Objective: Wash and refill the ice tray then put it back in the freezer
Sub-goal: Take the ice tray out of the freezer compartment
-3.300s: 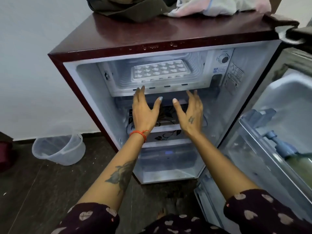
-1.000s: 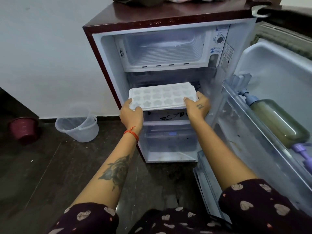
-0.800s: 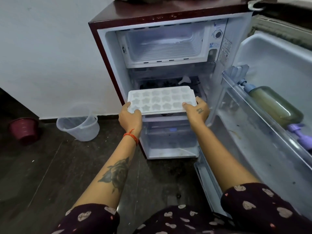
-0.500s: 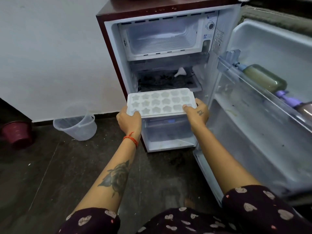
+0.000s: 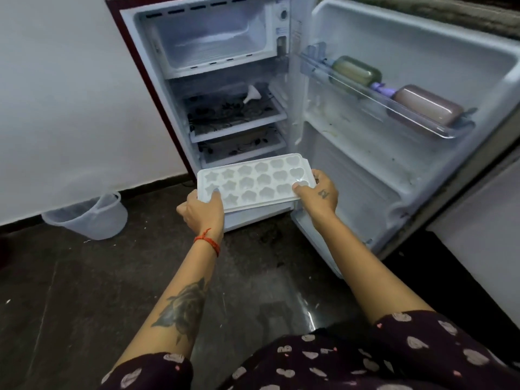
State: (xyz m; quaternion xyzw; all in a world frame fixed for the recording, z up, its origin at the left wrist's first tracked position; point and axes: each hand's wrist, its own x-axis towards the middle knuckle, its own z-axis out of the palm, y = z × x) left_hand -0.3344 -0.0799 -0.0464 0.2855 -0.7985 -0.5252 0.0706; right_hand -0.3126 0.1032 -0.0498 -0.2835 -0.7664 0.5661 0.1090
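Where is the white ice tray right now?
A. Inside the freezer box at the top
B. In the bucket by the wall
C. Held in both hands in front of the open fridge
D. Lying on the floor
C: the left hand and right hand each grip an end of the ice tray, out in front of the fridge.

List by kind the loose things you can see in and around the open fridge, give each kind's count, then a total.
Ice tray: 1, held by both hands
Bottles in the door rack: 2
Funnel on a shelf: 1
Bucket on the floor: 1
Total: 5
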